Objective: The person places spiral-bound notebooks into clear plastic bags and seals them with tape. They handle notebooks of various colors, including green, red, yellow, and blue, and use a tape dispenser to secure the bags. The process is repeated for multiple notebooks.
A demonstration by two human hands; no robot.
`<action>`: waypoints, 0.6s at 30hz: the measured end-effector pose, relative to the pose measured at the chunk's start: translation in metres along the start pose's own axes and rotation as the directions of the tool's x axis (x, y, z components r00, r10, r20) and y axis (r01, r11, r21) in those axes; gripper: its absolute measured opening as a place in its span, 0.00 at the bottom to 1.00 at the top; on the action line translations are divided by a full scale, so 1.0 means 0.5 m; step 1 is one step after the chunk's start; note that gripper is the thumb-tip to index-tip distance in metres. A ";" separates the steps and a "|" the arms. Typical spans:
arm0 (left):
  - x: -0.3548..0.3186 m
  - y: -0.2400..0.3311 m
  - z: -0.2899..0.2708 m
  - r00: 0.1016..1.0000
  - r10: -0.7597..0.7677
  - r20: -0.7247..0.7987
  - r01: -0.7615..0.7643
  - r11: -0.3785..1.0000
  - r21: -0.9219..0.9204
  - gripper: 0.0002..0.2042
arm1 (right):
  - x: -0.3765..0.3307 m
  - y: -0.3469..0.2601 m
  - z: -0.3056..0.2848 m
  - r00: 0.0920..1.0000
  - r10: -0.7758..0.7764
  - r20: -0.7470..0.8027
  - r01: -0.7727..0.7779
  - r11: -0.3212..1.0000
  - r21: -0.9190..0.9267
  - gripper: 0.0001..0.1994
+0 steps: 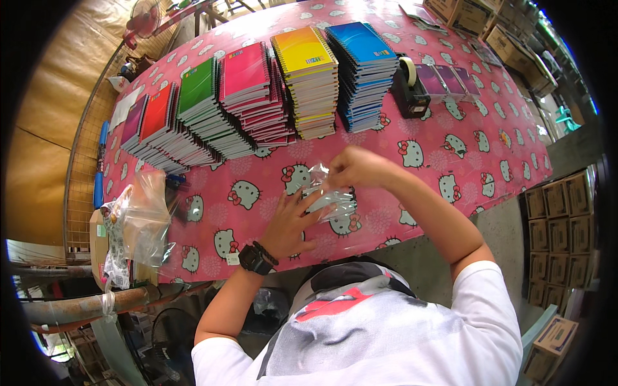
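A clear plastic wrapper point(320, 182) lies around a small bundle with whitish, spiral-looking edges point(341, 204), close to the table's near edge. My left hand point(288, 222) rests on its left side with fingers spread flat, a black watch on the wrist. At the top of the wrapper, my right hand point(356, 168) pinches the plastic between thumb and fingers. The bundle's cover is hidden by glare and my hands. Beyond them stand stacks of spiral notebooks: purple point(133, 119), red point(159, 112), green point(197, 87), pink point(244, 72), yellow point(304, 50) and blue point(360, 44).
A black tape dispenser point(410, 96) stands right of the blue stack, beside purple packs in shiny plastic point(447, 82). Loose clear bags point(147, 215) hang over the table's left edge. Cartons point(560, 225) are piled at right. A pink patterned cloth point(412, 183) covers the table.
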State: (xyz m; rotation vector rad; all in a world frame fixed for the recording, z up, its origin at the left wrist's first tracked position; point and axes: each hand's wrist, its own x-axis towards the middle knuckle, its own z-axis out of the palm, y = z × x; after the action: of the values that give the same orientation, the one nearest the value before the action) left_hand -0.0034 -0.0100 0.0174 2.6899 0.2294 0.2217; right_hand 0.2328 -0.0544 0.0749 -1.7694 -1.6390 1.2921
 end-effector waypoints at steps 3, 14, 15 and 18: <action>-0.003 -0.007 0.004 1.000 0.006 0.011 -0.006 1.000 -0.018 0.43 | -0.002 -0.041 0.038 0.994 0.079 -0.076 -0.105 0.883 -0.457 0.21; -0.025 0.016 0.025 0.906 -0.239 -0.350 0.240 0.970 -0.042 0.41 | -0.111 0.068 0.067 0.790 -0.435 -0.431 0.250 0.872 -0.421 0.13; -0.022 0.018 0.041 0.888 -0.246 -0.390 0.254 0.967 -0.030 0.42 | -0.113 0.063 0.098 0.682 -0.577 -0.450 0.402 0.809 -0.428 0.12; 0.000 0.027 0.061 0.889 -0.157 -0.431 0.223 0.969 0.106 0.42 | -0.099 0.032 0.147 0.648 -0.613 -0.452 0.498 0.790 -0.358 0.10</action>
State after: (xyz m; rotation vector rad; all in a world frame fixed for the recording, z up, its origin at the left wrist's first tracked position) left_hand 0.0041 -0.0342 -0.0040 2.7136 0.6630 0.7528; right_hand 0.1872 -0.1253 0.0436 -1.3568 -1.7827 0.2886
